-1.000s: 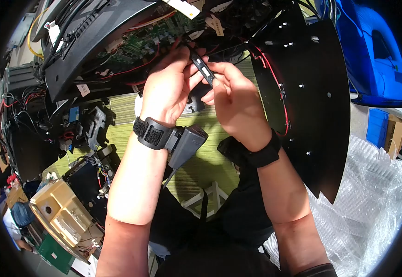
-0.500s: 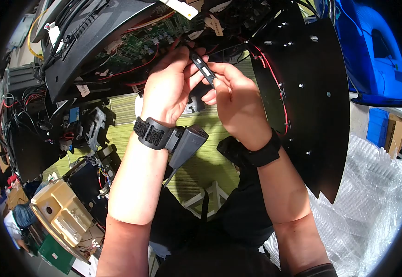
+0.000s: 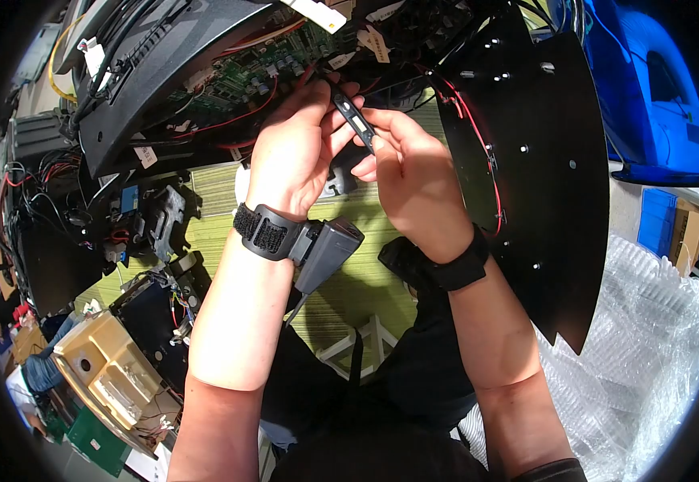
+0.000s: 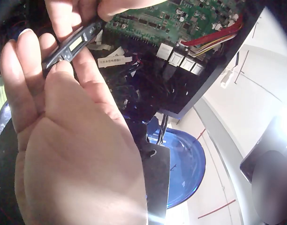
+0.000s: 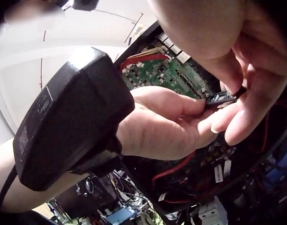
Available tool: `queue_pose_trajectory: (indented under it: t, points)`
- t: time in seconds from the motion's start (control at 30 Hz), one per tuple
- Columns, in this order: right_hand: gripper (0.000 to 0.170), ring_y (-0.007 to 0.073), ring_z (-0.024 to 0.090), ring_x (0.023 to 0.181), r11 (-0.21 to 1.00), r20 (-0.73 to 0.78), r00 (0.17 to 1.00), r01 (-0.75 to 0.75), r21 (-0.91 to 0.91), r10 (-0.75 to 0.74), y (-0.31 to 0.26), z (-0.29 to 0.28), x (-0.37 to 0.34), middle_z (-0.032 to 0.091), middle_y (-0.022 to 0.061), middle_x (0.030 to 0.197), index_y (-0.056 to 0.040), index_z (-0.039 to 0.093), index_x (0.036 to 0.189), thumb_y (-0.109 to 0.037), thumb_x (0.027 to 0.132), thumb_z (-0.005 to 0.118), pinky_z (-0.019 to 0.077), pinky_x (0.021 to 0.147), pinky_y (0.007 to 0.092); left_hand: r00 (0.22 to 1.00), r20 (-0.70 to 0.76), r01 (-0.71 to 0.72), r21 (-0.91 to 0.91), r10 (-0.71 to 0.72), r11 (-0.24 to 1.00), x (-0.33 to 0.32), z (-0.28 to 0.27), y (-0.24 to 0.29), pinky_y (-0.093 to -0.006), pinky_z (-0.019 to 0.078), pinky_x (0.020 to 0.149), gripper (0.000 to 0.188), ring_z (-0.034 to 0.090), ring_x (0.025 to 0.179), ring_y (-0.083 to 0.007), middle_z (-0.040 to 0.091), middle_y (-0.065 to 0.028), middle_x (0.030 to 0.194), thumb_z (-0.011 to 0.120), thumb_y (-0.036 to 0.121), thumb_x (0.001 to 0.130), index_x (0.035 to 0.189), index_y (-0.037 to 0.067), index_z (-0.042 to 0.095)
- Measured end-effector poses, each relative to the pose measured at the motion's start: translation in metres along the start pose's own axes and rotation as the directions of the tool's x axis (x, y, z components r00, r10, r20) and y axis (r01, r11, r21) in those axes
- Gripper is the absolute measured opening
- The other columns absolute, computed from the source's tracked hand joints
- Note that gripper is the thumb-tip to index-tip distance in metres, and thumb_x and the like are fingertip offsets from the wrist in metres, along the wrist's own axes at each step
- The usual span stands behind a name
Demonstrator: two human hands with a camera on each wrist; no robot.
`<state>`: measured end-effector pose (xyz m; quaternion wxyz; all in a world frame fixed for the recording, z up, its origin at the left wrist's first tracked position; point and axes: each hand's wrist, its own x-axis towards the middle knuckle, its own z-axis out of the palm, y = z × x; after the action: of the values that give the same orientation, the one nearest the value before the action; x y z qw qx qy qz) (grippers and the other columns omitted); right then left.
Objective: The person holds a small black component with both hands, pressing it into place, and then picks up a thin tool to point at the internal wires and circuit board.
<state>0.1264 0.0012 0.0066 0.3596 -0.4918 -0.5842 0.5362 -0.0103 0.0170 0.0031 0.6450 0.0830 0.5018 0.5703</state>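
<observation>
Fingers (image 3: 396, 123) are drawn narrow around one small black stick (image 3: 352, 119), which is held slantwise between two hands. Its upper end is pinched between the thumb and fingers of the left hand (image 3: 289, 149); its lower end is gripped by the right hand (image 3: 415, 181), whose thumb is laid on top while its other fingers are spread behind and beside. One small pale window (image 4: 76, 43) is left uncovered on the stick's face, between the two thumbs. Two black straps (image 3: 267, 233) are worn, one on each wrist, and a dark box (image 3: 329, 253) is carried on each. Beyond the hands, one green circuit board (image 4: 148, 21) is seen near the stick, with four white sockets (image 4: 176, 58) set in a row along its edge. One broad black panel (image 3: 546, 209) is placed on the right, with red wires (image 3: 486, 173) fastened along it; their number cannot be told. Farther out, one cream tray (image 3: 108, 369), one cardboard box (image 3: 690, 234) and a heap of clear plastic wrap (image 3: 622, 353) are seen.
</observation>
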Motion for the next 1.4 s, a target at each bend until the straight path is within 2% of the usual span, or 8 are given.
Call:
queue_pose_trajectory:
  t: [0.23,0.3,0.73,1.4]
  points:
    - [0.026,0.0238,0.068,0.067,1.0,-0.005,1.0,0.026,0.005,-0.026,0.001,-0.0006,0.0004,0.067,0.0183,0.086,0.0028,0.056,0.116,0.002,0.092,0.045,0.054,0.063,0.0342,1.0,-0.007,0.015,-0.004,-0.015,1.0,0.0001,0.0005,0.0006,-0.0321,0.058,0.076,0.022,0.065,0.095,-0.0219,0.063,-0.0165,0.109,0.047,0.014,0.102,0.114,-0.002,0.055]
    - [0.03,0.0101,0.065,0.074,0.997,0.062,0.997,-0.04,-0.064,0.044,-0.0027,-0.0037,0.0008,0.067,0.0089,0.097,0.0068,0.053,0.122,-0.001,0.095,0.041,0.0519,0.07,0.0239,1.0,-0.02,0.021,-0.017,-0.021,1.0,0.0009,0.0011,0.0003,-0.0323,0.058,0.075,0.021,0.065,0.095,-0.0221,0.063,-0.0166,0.109,0.047,0.014,0.102,0.114,-0.002,0.055]
    - [0.031,0.0118,0.065,0.074,1.0,0.055,0.998,-0.017,-0.017,0.017,-0.0021,-0.0019,-0.0003,0.066,0.0101,0.098,0.0068,0.052,0.123,0.001,0.095,0.041,0.0532,0.07,0.0247,1.0,0.002,0.006,-0.013,-0.006,1.0,0.0013,-0.0005,0.0003,-0.0336,0.0585,0.068,0.021,0.065,0.091,-0.0224,0.063,-0.0169,0.107,0.046,0.014,0.102,0.112,-0.002,0.054]
    - [0.028,0.0116,0.065,0.071,0.997,0.055,0.998,-0.008,-0.081,0.012,-0.0042,-0.0021,-0.0002,0.066,0.009,0.093,0.0067,0.053,0.12,0.002,0.095,0.041,0.0526,0.068,0.025,1.0,0.0,0.009,-0.013,-0.009,1.0,0.0014,-0.0016,0.0002,-0.0333,0.0587,0.069,0.022,0.065,0.091,-0.0221,0.063,-0.0177,0.108,0.047,0.014,0.101,0.114,-0.003,0.054]
